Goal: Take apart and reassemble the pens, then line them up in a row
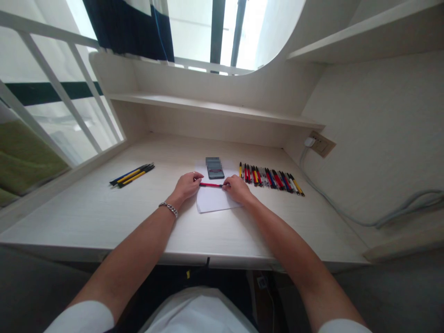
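Observation:
A red pen point(211, 185) with black ends lies crosswise between my hands, over a white sheet of paper point(215, 203). My left hand point(189, 184) pinches its left end, and my right hand point(237, 188) pinches its right end. Just beyond the pen is a dark phone point(215, 170) on the desk. To the right of my right hand runs a row of pens point(274, 179) in red, yellow, blue, black and white, side by side. Off to the left, a small group of pens point(132, 175), yellow, blue and dark, lies at a slant.
The white desk point(104, 217) has a raised shelf point(208, 105) along its back. A wall socket point(322, 144) with a white plug sits at the right, and its grey cable point(333, 208) trails down the right wall. White railings point(62, 92) stand at the left.

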Tool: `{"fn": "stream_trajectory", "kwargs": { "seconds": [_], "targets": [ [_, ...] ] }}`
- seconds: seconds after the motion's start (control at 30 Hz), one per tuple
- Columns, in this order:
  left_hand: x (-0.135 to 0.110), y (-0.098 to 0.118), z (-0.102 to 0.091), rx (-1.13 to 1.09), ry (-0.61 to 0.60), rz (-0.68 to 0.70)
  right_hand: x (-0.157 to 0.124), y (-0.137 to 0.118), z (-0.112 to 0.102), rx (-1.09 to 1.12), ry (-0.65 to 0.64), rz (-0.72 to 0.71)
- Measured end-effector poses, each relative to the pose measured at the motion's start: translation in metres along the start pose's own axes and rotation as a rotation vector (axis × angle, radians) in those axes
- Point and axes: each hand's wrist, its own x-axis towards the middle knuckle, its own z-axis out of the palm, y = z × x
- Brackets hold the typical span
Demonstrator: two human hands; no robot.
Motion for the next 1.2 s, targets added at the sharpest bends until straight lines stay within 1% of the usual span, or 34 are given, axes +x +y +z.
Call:
{"fn": "stream_trajectory", "kwargs": {
  "seconds": [0.07, 0.13, 0.2, 0.27, 0.3, 0.4, 0.47, 0.53, 0.7, 0.83, 0.9, 1.03, 1.1, 1.2],
  "targets": [
    [-0.002, 0.007, 0.001, 0.043, -0.018, 0.124, -0.001, -0.001, -0.002, 0.036, -0.009, 0.006],
    [-0.004, 0.015, 0.004, 0.088, -0.056, 0.254, -0.003, -0.002, -0.004, 0.099, 0.011, 0.021],
    [-0.006, 0.022, 0.007, 0.107, -0.114, 0.326, -0.006, -0.002, -0.004, 0.153, 0.047, 0.027],
    [-0.007, 0.026, 0.009, 0.075, -0.145, 0.329, -0.009, -0.002, -0.005, 0.219, 0.085, 0.002],
    [-0.008, 0.027, 0.009, 0.052, -0.142, 0.321, -0.011, -0.002, -0.006, 0.261, 0.095, -0.013],
    [-0.008, 0.026, 0.009, 0.009, -0.084, 0.319, -0.014, 0.001, -0.011, 0.386, 0.058, -0.029],
    [-0.008, 0.025, 0.009, 0.000, -0.058, 0.334, -0.013, 0.003, -0.013, 0.423, -0.013, -0.004],
    [-0.008, 0.025, 0.009, -0.014, -0.047, 0.343, -0.012, 0.006, -0.012, 0.470, -0.058, 0.028],
    [-0.004, 0.031, 0.007, -0.034, -0.029, 0.372, -0.006, 0.010, -0.005, 0.685, -0.051, 0.107],
    [-0.003, 0.032, 0.005, 0.036, -0.017, 0.420, -0.004, 0.010, 0.000, 0.820, -0.061, 0.132],
    [-0.005, 0.031, 0.005, 0.059, 0.004, 0.426, -0.004, 0.008, 0.002, 0.844, -0.067, 0.125],
    [-0.012, 0.027, 0.004, 0.098, 0.015, 0.387, -0.005, 0.001, 0.004, 0.821, -0.045, 0.114],
    [-0.013, 0.025, 0.003, 0.111, 0.003, 0.353, -0.004, -0.003, 0.005, 0.823, -0.011, 0.081],
    [-0.014, 0.023, 0.001, 0.074, -0.046, 0.312, -0.003, -0.008, 0.006, 0.841, 0.052, 0.015]
  ]
}}
